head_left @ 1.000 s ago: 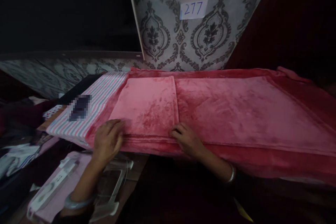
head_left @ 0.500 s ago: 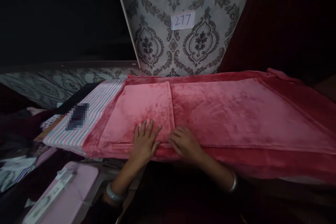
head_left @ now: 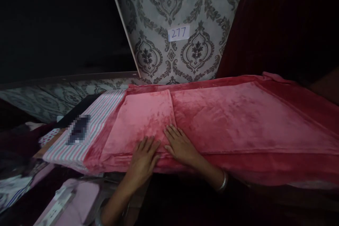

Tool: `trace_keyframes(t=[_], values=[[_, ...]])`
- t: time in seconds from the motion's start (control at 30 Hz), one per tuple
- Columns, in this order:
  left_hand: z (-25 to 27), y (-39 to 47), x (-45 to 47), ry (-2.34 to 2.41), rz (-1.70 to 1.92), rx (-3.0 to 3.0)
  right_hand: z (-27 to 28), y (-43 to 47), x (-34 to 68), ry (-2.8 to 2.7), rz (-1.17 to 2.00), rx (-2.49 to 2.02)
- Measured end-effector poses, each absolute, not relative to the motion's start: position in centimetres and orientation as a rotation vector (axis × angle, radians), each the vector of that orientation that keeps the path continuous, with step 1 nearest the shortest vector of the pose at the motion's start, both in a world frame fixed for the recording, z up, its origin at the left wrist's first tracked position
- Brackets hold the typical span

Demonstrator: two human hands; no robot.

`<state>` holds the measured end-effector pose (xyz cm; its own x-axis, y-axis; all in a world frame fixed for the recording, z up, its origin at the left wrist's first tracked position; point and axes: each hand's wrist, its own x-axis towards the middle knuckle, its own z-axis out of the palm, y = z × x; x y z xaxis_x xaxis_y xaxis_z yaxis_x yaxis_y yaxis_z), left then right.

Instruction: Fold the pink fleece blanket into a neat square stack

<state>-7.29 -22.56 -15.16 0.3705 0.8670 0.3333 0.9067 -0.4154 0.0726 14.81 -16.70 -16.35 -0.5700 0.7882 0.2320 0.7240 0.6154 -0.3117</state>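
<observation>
A pink plush blanket (head_left: 227,116) lies spread over a long surface. Its left end is doubled over into a squarish folded panel (head_left: 143,113). My left hand (head_left: 143,159) rests flat near the front edge of that panel, fingers stretched out and pointing away from me. Beside it, my right hand (head_left: 181,144) lies palm down across the panel's right edge, its fingers extended on the plush. Both hands touch the fabric and neither grips it. The palms hide the cloth beneath them.
A striped cloth (head_left: 106,107) lies left of the blanket, with a blurred dark object (head_left: 78,130) on it. At the lower left, a white power strip (head_left: 54,212) sits on a pink stool (head_left: 86,197). A large black screen (head_left: 60,24) and patterned wall (head_left: 169,56) stand behind.
My right hand has flattened out and moved slightly forward and left onto the panel's edge. My left hand has shifted a little toward me. The whole view has tilted slightly upward.
</observation>
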Motion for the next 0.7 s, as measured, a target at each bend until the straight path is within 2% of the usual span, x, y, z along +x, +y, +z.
trace_keyframes(t=[0.13, 0.27, 0.33, 0.5, 0.7], values=[[-11.1, -15.3, -7.7, -1.592, -0.53, -2.712, -16.0, -16.8, 14.6, -2.489, 0.284, -1.246], [-8.0, -4.6, -5.2, -1.824, -0.087, -2.794, -16.2, -16.8, 14.5, -2.458, 0.288, -1.224], [-7.3, 0.1, -3.5, -1.893, -0.007, -2.764, -16.3, -16.8, 14.6, -2.455, 0.301, -1.215], [-8.4, 6.6, -0.6, -1.971, -0.02, -2.655, -16.2, -16.8, 14.7, -2.454, 0.334, -1.209], [-11.9, 7.7, -0.1, -1.95, -0.091, -2.582, -16.5, -17.1, 14.8, -2.462, 0.333, -1.183]])
